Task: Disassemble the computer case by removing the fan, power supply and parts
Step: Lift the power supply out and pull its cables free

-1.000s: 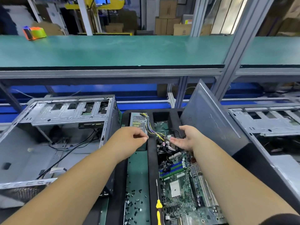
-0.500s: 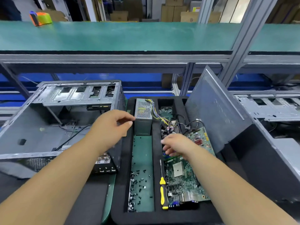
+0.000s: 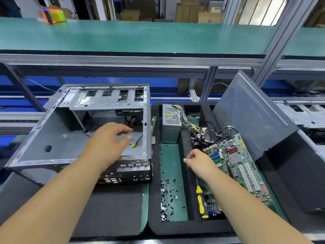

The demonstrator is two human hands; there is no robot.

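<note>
forearms reach in from the near edge, bare, over a black foam mat and the green table [image 3: 144, 208] strip beside it. nearest on the right sits a black foam tray [image 3: 156, 224], soft and matte, cut into long pockets: one holds a scatter of small black screws [image 3: 167, 192], and a yellow-and-black screwdriver [image 3: 200, 201] lies in the next, beside a green motherboard [image 3: 237, 162] that lies slanted, bristling with slots and chips. the right hand [image 3: 198, 161] hovers over the divider near the board's corner, fingers loosely curled, grasping nothing. the left hand [image 3: 110, 140] is released too, fingers spread over the open computer case [image 3: 52, 138], a dull grey sheet-metal box with a perforated drive cage at its far side and loose black cables inside.

farther back in the tray stands the power supply [image 3: 171, 124], a boxy mesh-topped unit trailing yellow wires, already out of the case. a grey side panel [image 3: 251, 117] leans on the tray's right.

by my reading, the big parts are out and the left hand is going for what remains inside; that calls for freeing cables or the drive cage, probably with the screwdriver.
</note>
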